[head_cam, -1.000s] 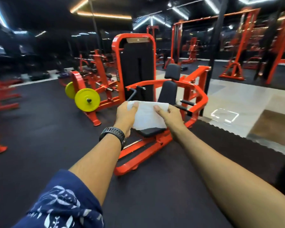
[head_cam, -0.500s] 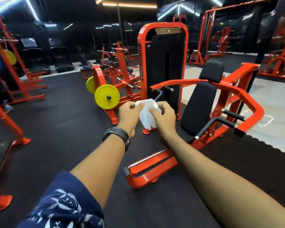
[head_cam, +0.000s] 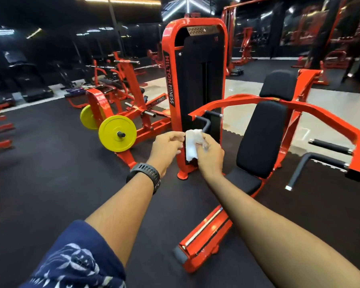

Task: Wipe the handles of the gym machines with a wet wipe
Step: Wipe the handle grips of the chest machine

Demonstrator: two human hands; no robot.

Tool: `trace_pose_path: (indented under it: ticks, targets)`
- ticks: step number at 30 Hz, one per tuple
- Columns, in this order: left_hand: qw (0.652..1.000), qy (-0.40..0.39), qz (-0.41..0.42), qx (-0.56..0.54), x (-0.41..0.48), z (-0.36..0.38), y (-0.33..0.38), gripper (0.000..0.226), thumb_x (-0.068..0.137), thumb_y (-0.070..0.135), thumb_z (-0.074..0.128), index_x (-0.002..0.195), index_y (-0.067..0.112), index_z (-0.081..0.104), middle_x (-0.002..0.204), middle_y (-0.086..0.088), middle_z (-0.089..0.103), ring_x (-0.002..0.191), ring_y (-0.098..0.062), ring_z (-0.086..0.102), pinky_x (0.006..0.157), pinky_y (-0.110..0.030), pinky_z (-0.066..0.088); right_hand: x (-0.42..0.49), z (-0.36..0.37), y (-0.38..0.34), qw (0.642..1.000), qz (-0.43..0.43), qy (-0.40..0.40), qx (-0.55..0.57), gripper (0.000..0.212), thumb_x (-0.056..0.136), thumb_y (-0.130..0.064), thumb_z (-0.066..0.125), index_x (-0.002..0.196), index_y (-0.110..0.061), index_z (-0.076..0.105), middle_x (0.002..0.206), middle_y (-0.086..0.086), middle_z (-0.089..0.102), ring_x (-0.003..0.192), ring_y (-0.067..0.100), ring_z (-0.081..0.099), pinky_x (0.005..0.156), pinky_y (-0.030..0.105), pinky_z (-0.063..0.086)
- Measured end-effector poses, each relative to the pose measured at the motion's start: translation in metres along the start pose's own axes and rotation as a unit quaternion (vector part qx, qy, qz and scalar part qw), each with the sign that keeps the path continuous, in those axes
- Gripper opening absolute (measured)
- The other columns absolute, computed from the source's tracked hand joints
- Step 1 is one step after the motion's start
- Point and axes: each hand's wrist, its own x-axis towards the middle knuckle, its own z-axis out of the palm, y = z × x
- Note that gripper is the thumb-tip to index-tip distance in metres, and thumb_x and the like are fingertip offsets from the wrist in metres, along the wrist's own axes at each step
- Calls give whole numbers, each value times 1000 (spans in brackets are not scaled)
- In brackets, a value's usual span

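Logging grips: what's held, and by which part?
Right hand grips the folded wet wipe along its right side; whether left hand touches it is unclear.

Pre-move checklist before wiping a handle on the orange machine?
1. Wipe held in right hand: ok, bunched in its grip.
2. Left hand clear of wipe: cannot tell, fingertips at its edge.
3. Black handle in view, bare: ok.
4. Wipe touching that handle: not ok, looks short of it.
5. Other handles unobstructed: ok.
6. Wipe wet: cannot tell.
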Motion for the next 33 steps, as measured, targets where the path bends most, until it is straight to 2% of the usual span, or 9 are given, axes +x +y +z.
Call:
trace_pose_path:
  ticks: [5,8,10,14,18,23,26,30,33]
  targets:
    - [998,-58,21,29,96,-33,-32,40,86,-2,56,112,26,67,109,5,73,106,-18,68,95,-43,56,53,72,26,998,28,35,38,34,81,7,50,88,-15,76,78,-15,67,70,0,60,59,13,44]
    - [995,-88,40,37,148,-43,-45,51,85,-5,59,128,23,63,114,0,71,107,-20,68,94,-42,57,90,107,43,997,21,39,65,36,75,10,46,84,-12,73,95,-13,68,86,-4,61,74,16,49]
    - [992,-119,37,6,190,-48,-54,40,91,-5,57,122,19,67,114,-5,70,105,-20,68,85,-33,59,124,136,61,996,18,40,77,32,74,6,48,82,-14,72,97,-9,71,82,-6,61,77,22,51]
    - [984,-145,-56,-91,270,-54,-65,25,96,15,54,116,7,68,112,-12,68,96,-23,69,68,-29,60,198,179,95,987,73,72,127,35,78,5,56,68,-21,75,97,-2,74,86,14,66,72,30,51]
    - [984,-171,38,16,363,-53,-87,15,89,-1,66,93,12,72,94,-9,72,79,-14,68,67,-24,55,265,208,106,972,104,105,184,11,74,-5,69,71,-14,76,80,2,72,76,16,65,73,33,51]
    - [968,-206,111,85,459,-37,-106,34,83,-5,70,87,29,72,92,2,75,84,-12,70,82,-29,57,328,228,141,985,116,111,63,29,82,-13,75,106,-24,63,92,0,74,89,16,71,78,32,57]
    - [954,-250,136,98,509,-26,-122,42,81,-7,69,92,33,69,101,3,73,95,-18,71,89,-34,58,362,237,159,986,120,115,21,21,83,-4,72,97,-19,71,91,2,74,89,16,70,80,32,57]
    - [929,-320,141,118,581,-12,-152,45,81,-13,59,116,14,66,119,-7,68,110,-17,65,99,-29,51,407,264,199,967,139,196,-84,18,82,-8,66,83,-26,66,87,0,71,88,20,69,78,42,59]
    - [901,-354,162,191,627,-7,-170,53,81,-9,55,130,12,61,129,-8,64,122,-20,59,98,-21,42,433,282,219,949,138,235,-160,31,85,-5,56,108,-22,68,97,-5,69,99,21,64,84,30,51]
